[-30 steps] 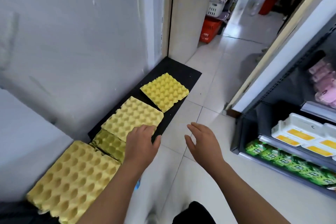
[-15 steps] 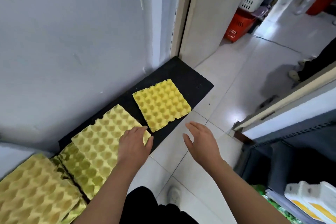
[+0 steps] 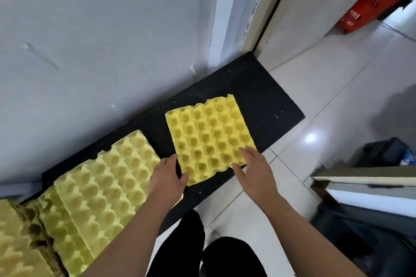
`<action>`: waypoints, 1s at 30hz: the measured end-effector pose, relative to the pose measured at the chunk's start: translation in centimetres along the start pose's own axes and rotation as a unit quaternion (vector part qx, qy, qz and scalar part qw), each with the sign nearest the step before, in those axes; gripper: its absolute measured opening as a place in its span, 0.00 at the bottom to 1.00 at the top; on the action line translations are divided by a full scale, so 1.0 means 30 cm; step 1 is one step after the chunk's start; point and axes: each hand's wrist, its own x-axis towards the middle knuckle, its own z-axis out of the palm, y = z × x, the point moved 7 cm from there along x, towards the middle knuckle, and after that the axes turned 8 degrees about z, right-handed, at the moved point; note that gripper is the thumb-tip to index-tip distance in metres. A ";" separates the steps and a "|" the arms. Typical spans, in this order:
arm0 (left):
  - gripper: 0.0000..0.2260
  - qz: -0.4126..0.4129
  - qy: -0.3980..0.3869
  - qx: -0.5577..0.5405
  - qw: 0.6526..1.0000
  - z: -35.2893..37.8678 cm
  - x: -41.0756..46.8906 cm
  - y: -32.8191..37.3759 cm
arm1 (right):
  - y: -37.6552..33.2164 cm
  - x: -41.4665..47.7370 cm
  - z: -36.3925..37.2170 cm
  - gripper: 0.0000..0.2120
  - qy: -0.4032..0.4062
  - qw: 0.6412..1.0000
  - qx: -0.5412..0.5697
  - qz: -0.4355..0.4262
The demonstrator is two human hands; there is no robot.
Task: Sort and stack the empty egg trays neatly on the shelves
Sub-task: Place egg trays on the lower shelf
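A bright yellow egg tray lies cups-up on a low black platform against the wall. My left hand is at its near left corner, fingers along the left edge and thumb against the near edge. My right hand lies on the near right corner, straight fingers on top and thumb at the edge. The tray sits flat. Left of it lies a paler tray, bumps up, overlapping a darker olive tray. Another tray fills the bottom left corner.
A grey wall rises right behind the platform, with a door frame at its far end. White floor tiles run to the right. A red basket stands far back. A display case's edge juts in at right.
The view has dropped and swung left. Both hands moved forward from the paler tray and the open floor to the bright yellow tray's near corners.
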 end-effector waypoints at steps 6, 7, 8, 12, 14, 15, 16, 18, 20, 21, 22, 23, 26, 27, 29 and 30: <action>0.31 -0.084 -0.039 -0.064 0.994 0.202 0.208 -0.098 | 0.127 0.274 0.167 0.29 -0.068 0.996 -0.027 0.047; 0.32 -0.097 -0.042 -0.074 0.992 0.235 0.233 -0.112 | 0.152 0.313 0.193 0.30 -0.078 0.995 -0.041 0.053; 0.33 -0.108 -0.044 -0.080 0.990 0.266 0.253 -0.122 | 0.178 0.348 0.220 0.31 -0.091 0.993 -0.053 0.060; 0.37 -0.142 -0.036 -0.096 0.984 0.370 0.313 -0.162 | 0.264 0.459 0.311 0.35 -0.133 0.984 -0.092 0.070; 0.38 -0.159 -0.028 -0.108 0.981 0.412 0.326 -0.178 | 0.296 0.496 0.339 0.37 -0.144 0.983 -0.090 0.070; 0.39 -0.167 -0.023 -0.113 0.979 0.425 0.328 -0.181 | 0.307 0.510 0.348 0.38 -0.148 0.983 -0.080 0.067; 0.40 -0.172 -0.014 -0.118 0.978 0.437 0.329 -0.182 | 0.313 0.521 0.353 0.38 -0.149 0.984 -0.069 0.062; 0.42 -0.179 0.012 -0.127 0.976 0.443 0.324 -0.172 | 0.320 0.533 0.348 0.38 -0.143 0.987 -0.052 0.052; 0.44 -0.178 0.050 -0.139 0.973 0.427 0.310 -0.157 | 0.316 0.531 0.327 0.38 -0.130 0.990 -0.041 0.043; 0.44 -0.174 0.071 -0.148 0.971 0.412 0.298 -0.146 | 0.311 0.526 0.310 0.38 -0.119 0.992 -0.033 0.040; 0.44 -0.167 0.091 -0.159 0.969 0.391 0.282 -0.133 | 0.301 0.518 0.291 0.37 -0.107 0.993 -0.022 0.038; 0.45 -0.161 0.110 -0.170 0.966 0.367 0.264 -0.121 | 0.288 0.507 0.271 0.37 -0.098 0.995 -0.009 0.036; 0.46 -0.168 0.152 -0.179 0.957 0.284 0.186 -0.108 | 0.227 0.455 0.230 0.37 -0.092 0.995 0.025 0.019; 0.47 -0.174 0.165 -0.180 0.954 0.255 0.153 -0.113 | 0.201 0.432 0.224 0.37 -0.095 0.995 0.032 0.009; 0.48 -0.195 0.190 -0.187 0.944 0.204 0.077 -0.141 | 0.135 0.381 0.220 0.36 -0.103 0.993 0.045 -0.019; 0.47 -0.213 0.200 -0.190 0.937 0.182 0.035 -0.165 | 0.095 0.353 0.223 0.35 -0.108 0.992 0.054 -0.034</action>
